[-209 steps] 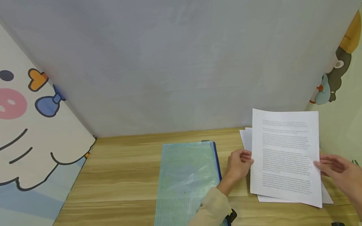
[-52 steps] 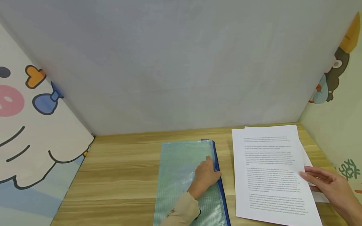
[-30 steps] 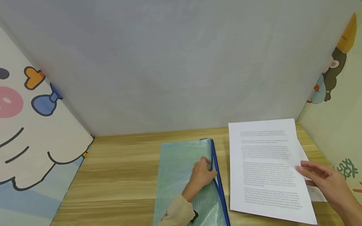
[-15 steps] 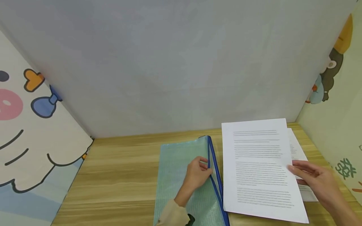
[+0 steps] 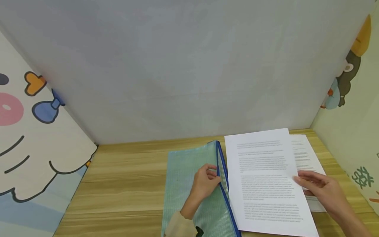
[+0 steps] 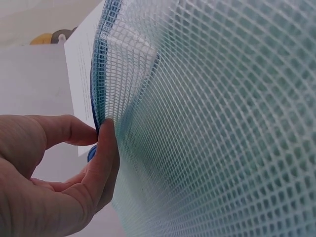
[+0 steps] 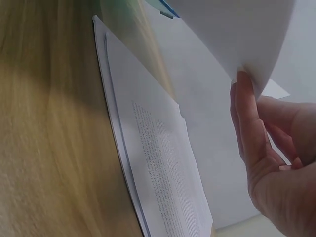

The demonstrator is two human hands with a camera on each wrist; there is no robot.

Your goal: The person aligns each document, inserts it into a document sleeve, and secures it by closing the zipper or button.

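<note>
A light green mesh zipper pouch (image 5: 183, 184) lies on the table with its blue-edged right side parted. My left hand (image 5: 204, 182) pinches the upper blue edge between thumb and fingers and lifts it; the left wrist view shows the mesh (image 6: 207, 118) rising from that pinch. My right hand (image 5: 324, 189) holds printed paper (image 5: 266, 184) by its right edge, raised off the table. The paper's left edge is close beside the pouch opening; whether it touches I cannot tell. In the right wrist view, thumb and fingers pinch the sheet's edge (image 7: 242, 34).
More printed sheets (image 5: 308, 154) lie in a stack on the table under and right of the held paper. The wooden table (image 5: 127, 184) meets a grey back wall (image 5: 189, 72). Cartoon-printed panels stand at left (image 5: 32, 158) and right (image 5: 358, 131).
My left hand has gone from holding paper to the pouch, pinched its blue edge and drawn it leftward, opening a gap. My right hand has carried the paper left toward the pouch.
</note>
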